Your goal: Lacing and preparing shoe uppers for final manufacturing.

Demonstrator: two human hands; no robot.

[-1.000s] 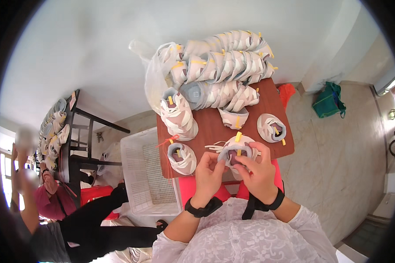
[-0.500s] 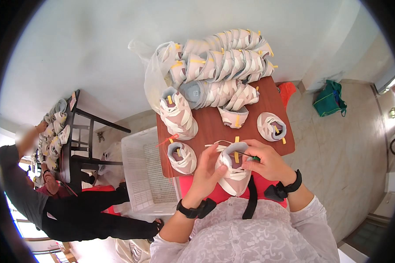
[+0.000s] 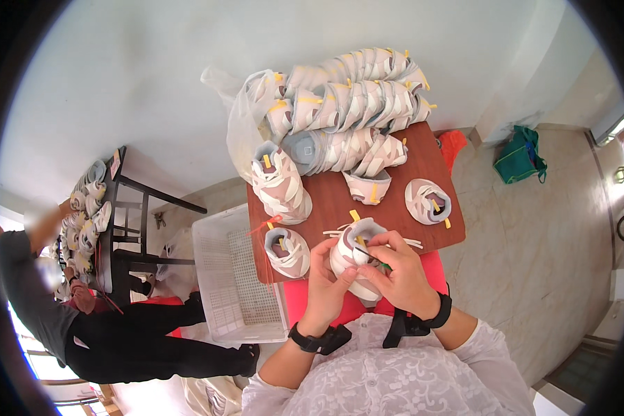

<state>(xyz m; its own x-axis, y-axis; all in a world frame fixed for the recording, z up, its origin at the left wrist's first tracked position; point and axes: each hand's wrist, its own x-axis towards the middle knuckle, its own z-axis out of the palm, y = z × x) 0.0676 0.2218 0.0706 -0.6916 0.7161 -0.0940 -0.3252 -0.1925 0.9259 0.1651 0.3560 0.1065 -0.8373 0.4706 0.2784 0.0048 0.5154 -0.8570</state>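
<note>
My left hand (image 3: 328, 283) is closed round the left side of a pale pink and white lace-up shoe (image 3: 350, 255), its thumb on the front. The shoe has a grey lining and a yellow pull tab (image 3: 355, 215). Closed over the shoe's right side, my right hand (image 3: 400, 276) grips a thin dark tool with a green handle (image 3: 387, 267). Its tip lies at the tongue and lacing, partly hidden by my fingers. Loose white lace ends stick out on both sides of the collar.
On the brown table (image 3: 333, 208) stand a left shoe (image 3: 287, 252), a right shoe (image 3: 428, 202), a taller stack (image 3: 281, 184) and long rows of nested shoes (image 3: 353, 104). A white crate (image 3: 239, 277) sits left. Beyond it, a person (image 3: 83, 319) works at a dark rack. A green bag (image 3: 520, 156) lies right.
The shoe has shifted slightly left and tilted. My right hand has moved down and left, bringing the tool from the collar opening toward the lacing. A lace end now shows on the right.
</note>
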